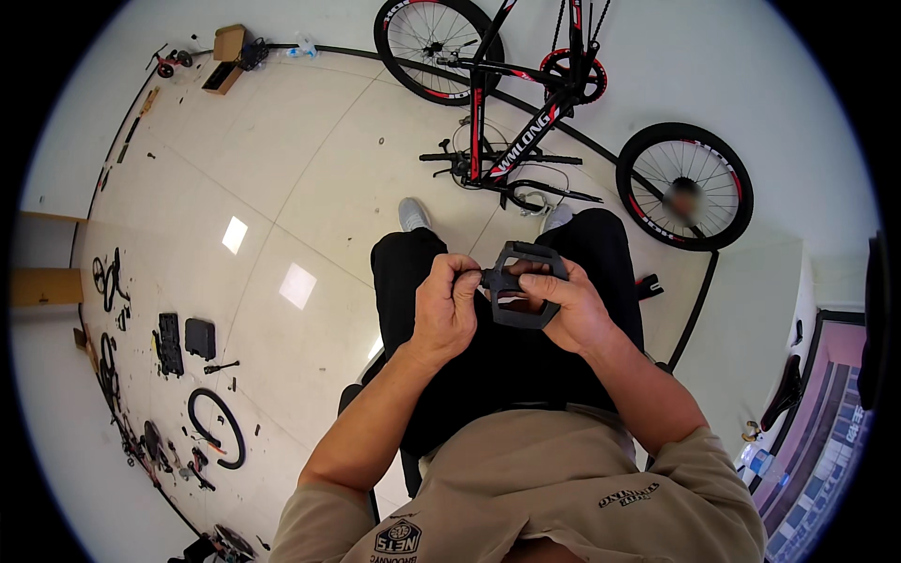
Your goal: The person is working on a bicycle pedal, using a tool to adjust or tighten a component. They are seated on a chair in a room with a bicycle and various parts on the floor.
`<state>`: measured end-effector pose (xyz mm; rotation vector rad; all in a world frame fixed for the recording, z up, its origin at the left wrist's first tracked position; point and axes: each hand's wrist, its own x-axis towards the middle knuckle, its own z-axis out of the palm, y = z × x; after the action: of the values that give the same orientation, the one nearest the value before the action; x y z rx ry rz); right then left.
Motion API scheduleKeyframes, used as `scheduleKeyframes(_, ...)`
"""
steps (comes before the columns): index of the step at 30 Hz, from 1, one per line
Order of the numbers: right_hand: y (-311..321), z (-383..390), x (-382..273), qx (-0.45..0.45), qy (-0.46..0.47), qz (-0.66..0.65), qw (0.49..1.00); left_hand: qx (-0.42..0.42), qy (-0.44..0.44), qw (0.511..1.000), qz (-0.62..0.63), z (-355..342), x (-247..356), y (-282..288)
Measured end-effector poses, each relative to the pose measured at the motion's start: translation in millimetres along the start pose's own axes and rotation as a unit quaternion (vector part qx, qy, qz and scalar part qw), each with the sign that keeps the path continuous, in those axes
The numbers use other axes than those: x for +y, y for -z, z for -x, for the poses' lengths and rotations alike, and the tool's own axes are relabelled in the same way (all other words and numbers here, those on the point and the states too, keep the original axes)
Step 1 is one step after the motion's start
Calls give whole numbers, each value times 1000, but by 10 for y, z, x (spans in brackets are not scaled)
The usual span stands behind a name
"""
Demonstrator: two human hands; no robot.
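A black bicycle pedal [508, 312] is held up over my lap between both hands. My right hand [574, 310] grips its cage, with the thumb lying across the front face and the other fingers behind, partly seen through the openings. The thumb and fingers of my left hand [447, 302] pinch the axle end at the pedal's left side. Whether a small part sits between those fingertips I cannot make out. Beyond my knees a black and red bicycle frame [522, 141] stands upside down near the wall, with a chainring [573, 77] on it.
One wheel [685, 186] leans at the right wall; another wheel [439, 49] is at the back. A handlebar [502, 159] lies by the frame. On the left floor are an open tool case [170, 344], a tyre [218, 428] and several loose parts. A cardboard box [223, 58] stands far left.
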<state>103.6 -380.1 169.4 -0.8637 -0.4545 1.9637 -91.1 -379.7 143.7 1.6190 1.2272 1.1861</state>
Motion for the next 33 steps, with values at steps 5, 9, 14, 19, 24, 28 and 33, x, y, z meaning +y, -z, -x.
scheduleKeyframes(5, -13, 22, -7, 1, 2, 13, 1000, 20, -43, 997, -57, -18, 52, 3)
scheduleKeyframes(9, 9, 36, 20, -9, 17, 39, 999, 28, -27, 997, -61, 9, 16, 11)
scheduleKeyframes(14, 13, 38, 27, -10, 16, 71, 997, -1, 46, 999, 11, 45, -90, 52)
scheduleKeyframes(19, 1, 42, -45, 2, 18, 12, 1000, 22, 29, 990, 137, -1, 81, -30)
scheduleKeyframes(24, 23, 29, -104, 12, 20, -6, 1000, -31, 18, 992, 120, 9, 52, -7)
scheduleKeyframes(28, 36, 29, -78, 2, 11, 2, 1000, -31, 20, 997, 68, -7, 64, 12)
scheduleKeyframes(33, 35, 37, -62, -1, 7, 19, 1000, -15, 40, 996, 80, 4, 54, 5)
